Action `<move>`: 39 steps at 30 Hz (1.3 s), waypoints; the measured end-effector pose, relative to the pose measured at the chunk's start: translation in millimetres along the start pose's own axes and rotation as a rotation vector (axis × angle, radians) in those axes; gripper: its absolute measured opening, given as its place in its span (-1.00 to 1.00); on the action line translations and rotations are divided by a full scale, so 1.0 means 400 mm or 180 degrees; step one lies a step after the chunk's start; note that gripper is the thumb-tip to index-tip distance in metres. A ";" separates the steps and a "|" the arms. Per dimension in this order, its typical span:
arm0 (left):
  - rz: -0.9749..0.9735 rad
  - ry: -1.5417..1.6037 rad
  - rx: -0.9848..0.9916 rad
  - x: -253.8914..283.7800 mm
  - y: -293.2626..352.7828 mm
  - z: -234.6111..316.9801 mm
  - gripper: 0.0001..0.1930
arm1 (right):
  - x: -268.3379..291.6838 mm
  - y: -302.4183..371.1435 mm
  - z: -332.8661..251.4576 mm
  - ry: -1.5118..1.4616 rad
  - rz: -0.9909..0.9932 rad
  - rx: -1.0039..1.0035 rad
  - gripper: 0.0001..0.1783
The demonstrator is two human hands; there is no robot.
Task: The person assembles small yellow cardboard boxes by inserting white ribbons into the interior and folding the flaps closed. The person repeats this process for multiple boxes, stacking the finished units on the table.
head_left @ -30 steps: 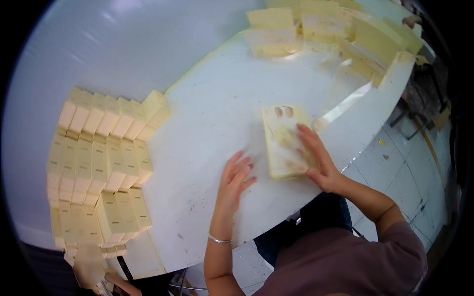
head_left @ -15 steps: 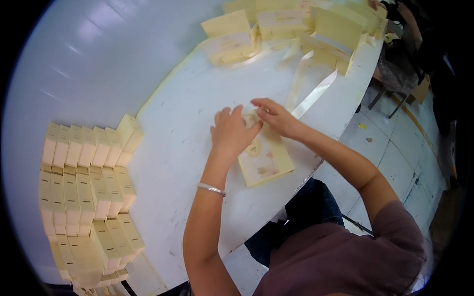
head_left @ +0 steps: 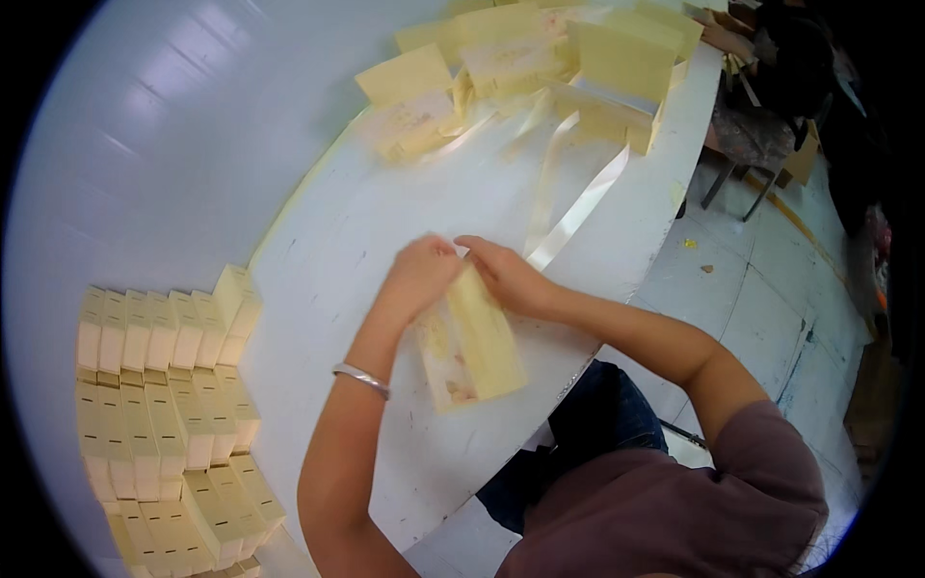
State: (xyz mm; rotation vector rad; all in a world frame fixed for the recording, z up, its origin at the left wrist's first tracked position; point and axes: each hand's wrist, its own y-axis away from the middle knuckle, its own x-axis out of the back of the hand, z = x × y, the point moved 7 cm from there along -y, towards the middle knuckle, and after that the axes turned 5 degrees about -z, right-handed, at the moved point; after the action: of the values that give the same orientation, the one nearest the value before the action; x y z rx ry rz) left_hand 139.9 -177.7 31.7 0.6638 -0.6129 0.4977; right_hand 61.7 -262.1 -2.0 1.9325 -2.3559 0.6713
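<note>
Over the near half of the white table [head_left: 366,193], a person has both hands at the far end of a cream box [head_left: 491,347], which lies slantwise close to the table's near edge, a pale printed face with pinkish flowers toward the table's left and a plain cream face toward its right. The left hand [head_left: 422,279] is curled nearly into a fist at that far end, its fingertips tucked out of sight and blurred, so one cannot tell whether they pinch the box or only rest on it. The right hand [head_left: 511,279] bends over the far corner on the table's right side, fingers half closed and meeting the left hand; the firmness of its hold cannot be told either. A silver bracelet [head_left: 362,379] circles the left wrist. Toward the table's far end stand several cream boxes with raised flaps [head_left: 621,63], and a shiny white ribbon [head_left: 583,207] stretches from them across the table to a spot just beyond the right hand. Along the table's left end, closed cream boxes [head_left: 140,424] are packed upright in stepped rows. Past the table's right edge lie a tiled floor [head_left: 742,299] and a clear plastic bag [head_left: 756,140], with another person's hand [head_left: 727,40] by the table's far right corner.
</note>
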 end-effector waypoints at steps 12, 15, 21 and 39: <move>0.0233 0.3188 0.0281 -0.022 0.275 -0.100 -0.38 | -0.165 -0.023 -0.132 0.2155 -0.1684 0.0837 -0.79; 0.0415 0.3730 0.0098 -0.050 0.301 -0.153 -0.44 | -0.141 -0.038 -0.150 0.1152 -0.1466 0.0591 -0.78; 0.0894 0.3989 -0.0089 -0.095 0.320 -0.174 -0.48 | 0.066 -0.124 -0.097 -0.2421 -0.1482 -0.0073 -0.76; 0.1882 0.2399 -0.0513 -0.037 0.355 -0.080 -0.46 | -0.082 0.070 -0.106 0.2782 -0.3166 0.0350 -0.79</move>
State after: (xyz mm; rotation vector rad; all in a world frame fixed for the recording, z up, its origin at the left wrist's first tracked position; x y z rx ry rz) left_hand 55.6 -61.7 60.6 0.0931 -0.1117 1.1656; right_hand 32.3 -213.2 18.3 1.9114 -0.7481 1.1584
